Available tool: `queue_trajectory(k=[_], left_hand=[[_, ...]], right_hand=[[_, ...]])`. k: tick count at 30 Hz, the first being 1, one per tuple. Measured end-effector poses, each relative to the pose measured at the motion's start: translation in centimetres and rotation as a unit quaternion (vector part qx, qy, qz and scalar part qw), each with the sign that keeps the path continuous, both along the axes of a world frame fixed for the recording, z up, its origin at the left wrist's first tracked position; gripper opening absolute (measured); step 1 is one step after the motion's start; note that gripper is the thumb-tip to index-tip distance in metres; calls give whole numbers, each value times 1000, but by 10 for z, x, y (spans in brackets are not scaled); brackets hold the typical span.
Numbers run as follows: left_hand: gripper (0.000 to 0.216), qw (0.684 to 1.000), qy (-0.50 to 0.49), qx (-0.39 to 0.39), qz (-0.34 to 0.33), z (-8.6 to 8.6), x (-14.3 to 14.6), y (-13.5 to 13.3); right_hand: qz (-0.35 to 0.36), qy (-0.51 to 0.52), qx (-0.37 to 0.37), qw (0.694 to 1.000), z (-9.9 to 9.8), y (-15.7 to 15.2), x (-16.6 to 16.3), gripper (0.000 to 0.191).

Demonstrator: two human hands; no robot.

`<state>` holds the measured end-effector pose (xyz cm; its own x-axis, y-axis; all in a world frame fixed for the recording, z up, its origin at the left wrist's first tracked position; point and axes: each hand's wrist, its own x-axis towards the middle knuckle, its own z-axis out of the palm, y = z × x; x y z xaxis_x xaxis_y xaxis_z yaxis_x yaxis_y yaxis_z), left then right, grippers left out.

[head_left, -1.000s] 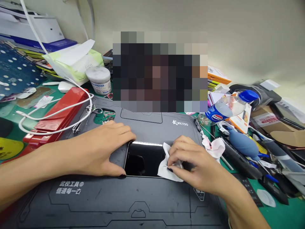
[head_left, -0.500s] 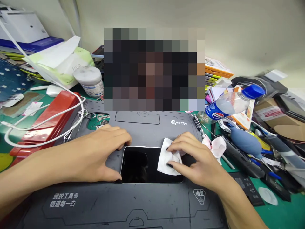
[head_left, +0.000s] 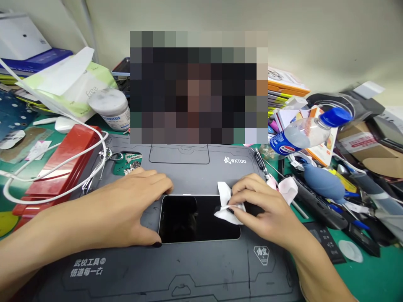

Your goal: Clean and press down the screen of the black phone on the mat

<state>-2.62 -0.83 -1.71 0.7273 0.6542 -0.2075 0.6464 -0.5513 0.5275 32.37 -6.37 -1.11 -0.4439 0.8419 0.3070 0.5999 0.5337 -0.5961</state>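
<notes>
A smartphone [head_left: 185,224] with a dark, glossy screen lies flat and sideways on the grey work mat [head_left: 151,277]. My left hand [head_left: 135,205] braces its left end, thumb at the near corner and fingers by the far edge. Over the phone's right end, my right hand [head_left: 262,203] is closed in a pinch on a white wipe [head_left: 229,216]. The wipe is bunched between thumb and fingers, with one corner sticking up and another spread toward the screen. Part of the phone's right end is hidden by the wipe and fingers.
A red case [head_left: 59,167] with a white cable [head_left: 78,188] lies left, scissors [head_left: 110,155] and a paste tub [head_left: 111,109] behind it. On the right are a bottle [head_left: 302,134], a blue air blower [head_left: 323,180], tools and crumpled tissue [head_left: 288,189]. A pixelated patch covers the back.
The wipe, earlier spread flatter on the screen, is now folded and gathered in my right fingers. My left hand stays at the phone's left end. The whole view has shifted slightly.
</notes>
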Motion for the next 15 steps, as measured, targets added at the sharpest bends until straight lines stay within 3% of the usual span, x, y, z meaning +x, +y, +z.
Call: queue_trajectory(k=[7,15], left_hand=[[53,993,-43,97,-55,-17,-8,1],[53,994,-38,93,-47,-16,-8,1]], right_hand=[[5,-27,-28,999,2,-2,6,17],[66,-72,-76,992,16,-15,-2,22]])
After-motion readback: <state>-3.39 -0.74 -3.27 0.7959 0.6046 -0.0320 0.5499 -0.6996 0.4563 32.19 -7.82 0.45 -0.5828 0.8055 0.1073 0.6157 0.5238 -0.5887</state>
